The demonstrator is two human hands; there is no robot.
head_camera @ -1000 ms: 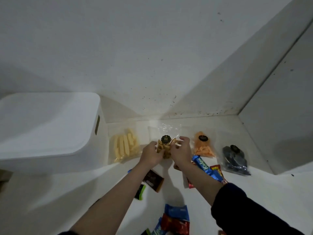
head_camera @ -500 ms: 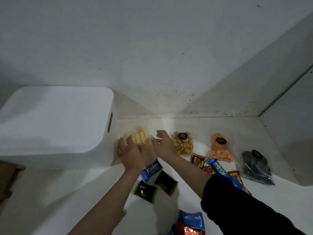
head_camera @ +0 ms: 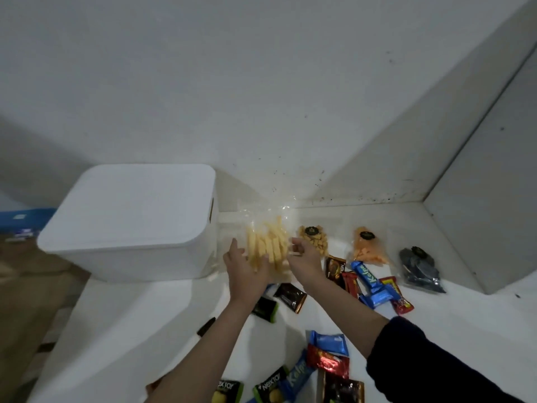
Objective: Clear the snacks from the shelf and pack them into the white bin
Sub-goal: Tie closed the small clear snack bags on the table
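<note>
A clear bag of yellow stick snacks (head_camera: 267, 245) is raised just right of the white bin (head_camera: 128, 225), whose lid is on. My left hand (head_camera: 247, 274) cups the bag from below on its left side. My right hand (head_camera: 305, 257) holds its right edge, thumb and fingers curled on the plastic. Along the back of the shelf lie a bag of brown nuggets (head_camera: 313, 238), an orange snack bag (head_camera: 367, 248) and a dark snack bag (head_camera: 420, 267).
Small wrapped bars are scattered on the white shelf (head_camera: 145, 330): a blue Kalpa bar (head_camera: 366, 276), red bars (head_camera: 396, 295), dark packets (head_camera: 290, 296), and several more near the front edge (head_camera: 319, 362). Walls close the back and right. A blue box (head_camera: 26, 218) sits far left.
Both hands left the brown nugget bag, moved left to the yellow stick bag and have lifted it off the shelf. The camera turned left and tilted, showing more of the bin.
</note>
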